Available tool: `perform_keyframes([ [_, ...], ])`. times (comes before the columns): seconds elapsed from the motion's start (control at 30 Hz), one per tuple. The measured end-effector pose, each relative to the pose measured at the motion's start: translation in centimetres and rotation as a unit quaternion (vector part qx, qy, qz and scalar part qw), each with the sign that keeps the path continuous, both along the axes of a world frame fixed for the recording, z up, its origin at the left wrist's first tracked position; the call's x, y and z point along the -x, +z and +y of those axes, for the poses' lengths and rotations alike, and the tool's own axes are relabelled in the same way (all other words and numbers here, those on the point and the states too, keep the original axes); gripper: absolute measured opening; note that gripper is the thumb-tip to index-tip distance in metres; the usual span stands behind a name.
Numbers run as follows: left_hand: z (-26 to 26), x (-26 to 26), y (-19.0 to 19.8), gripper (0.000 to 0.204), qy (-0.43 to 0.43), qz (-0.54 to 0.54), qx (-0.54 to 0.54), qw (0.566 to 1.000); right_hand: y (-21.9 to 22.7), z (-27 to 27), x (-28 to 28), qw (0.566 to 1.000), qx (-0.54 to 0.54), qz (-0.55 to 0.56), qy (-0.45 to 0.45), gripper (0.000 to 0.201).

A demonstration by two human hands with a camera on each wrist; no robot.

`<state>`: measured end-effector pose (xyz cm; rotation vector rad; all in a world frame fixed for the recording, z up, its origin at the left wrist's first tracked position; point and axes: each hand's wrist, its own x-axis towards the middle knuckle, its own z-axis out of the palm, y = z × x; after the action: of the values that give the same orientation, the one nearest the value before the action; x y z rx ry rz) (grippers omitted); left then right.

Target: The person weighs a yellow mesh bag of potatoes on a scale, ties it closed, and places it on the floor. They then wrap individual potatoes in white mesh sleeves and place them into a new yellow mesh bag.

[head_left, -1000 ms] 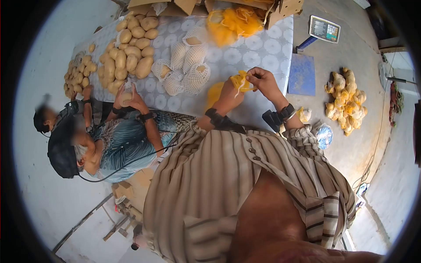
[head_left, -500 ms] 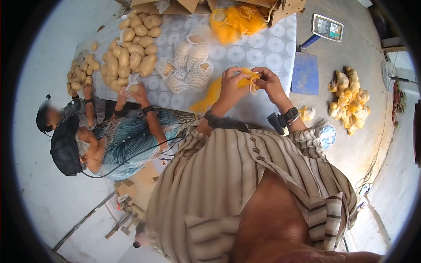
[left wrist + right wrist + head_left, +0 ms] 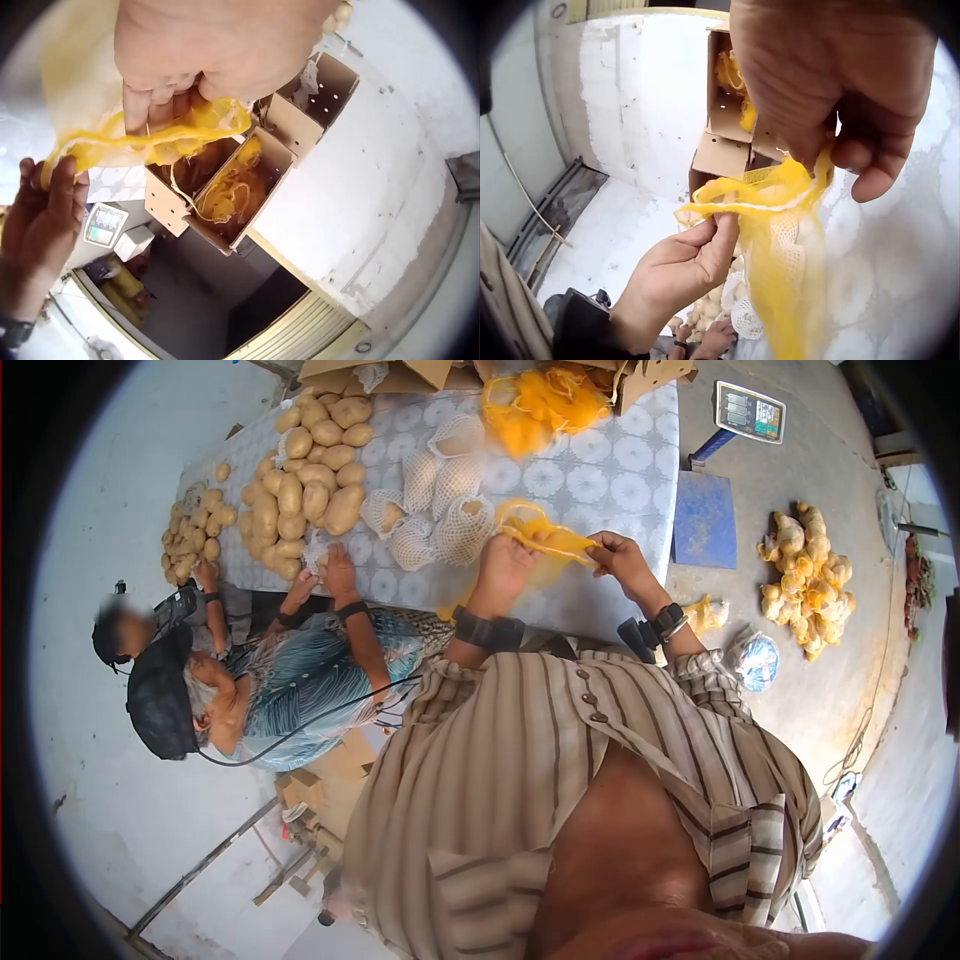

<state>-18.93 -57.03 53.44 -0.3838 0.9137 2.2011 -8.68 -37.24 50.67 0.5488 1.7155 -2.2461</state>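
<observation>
A yellow mesh bag (image 3: 560, 543) is stretched between both hands over the table, with a white drawstring along its mouth. My left hand (image 3: 508, 568) pinches one side of the mouth between thumb and curled fingers. At the opposite side, my right hand (image 3: 628, 563) pinches the rim with thumb and fingertips. In the right wrist view the bag's thin body (image 3: 776, 277) hangs below the taut mouth. Several potatoes in white foam nets (image 3: 455, 485) lie on the table just beyond my left hand.
Heaped bare potatoes (image 3: 290, 490) lie on the patterned table (image 3: 630, 455). More yellow mesh bags (image 3: 540, 410) are piled beside cardboard boxes (image 3: 169, 202). Another person (image 3: 320, 680) works at the left. A platform scale (image 3: 705, 520) and bagged potatoes (image 3: 808, 580) are on the floor at right.
My hands have moved apart, pulling the bunched mouth of the yellow mesh bag out into a stretched band. The head view has shifted slightly.
</observation>
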Motion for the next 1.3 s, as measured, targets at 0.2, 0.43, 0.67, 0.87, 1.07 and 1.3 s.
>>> perform_keyframes([
  [0.2, 0.4, -0.4, 0.8, 0.021, 0.003, -0.055, -0.001, 0.998, -0.3, 0.1, 0.9, 0.938, 0.318, 0.018, -0.139, 0.023],
  [0.43, 0.9, -2.5, 3.9, 0.032, -0.185, 0.178, 0.133, 0.957, 2.2, -0.1, 1.8, 0.904, 0.382, 0.005, -0.19, 0.029],
  [0.67, 0.0, -2.1, 1.1, 0.015, -0.088, 0.092, 0.25, 0.96, 2.1, -2.3, 0.8, 0.964, 0.247, -0.033, -0.098, 0.029],
  [0.87, -0.3, -2.5, 2.9, 0.027, -0.208, 0.42, 0.4, 0.788, 0.5, -2.8, -0.1, 0.997, 0.042, -0.014, 0.063, 0.028],
  [1.07, -1.1, -3.1, 3.9, 0.023, -0.209, 0.116, 0.098, 0.966, 1.3, -1.7, 0.6, 0.94, 0.316, -0.038, -0.121, 0.03],
  [1.3, -1.4, -3.5, 0.7, 0.023, -0.138, 0.227, 0.311, 0.912, 3.5, -3.5, 0.5, 0.967, 0.242, -0.071, -0.035, 0.037],
])
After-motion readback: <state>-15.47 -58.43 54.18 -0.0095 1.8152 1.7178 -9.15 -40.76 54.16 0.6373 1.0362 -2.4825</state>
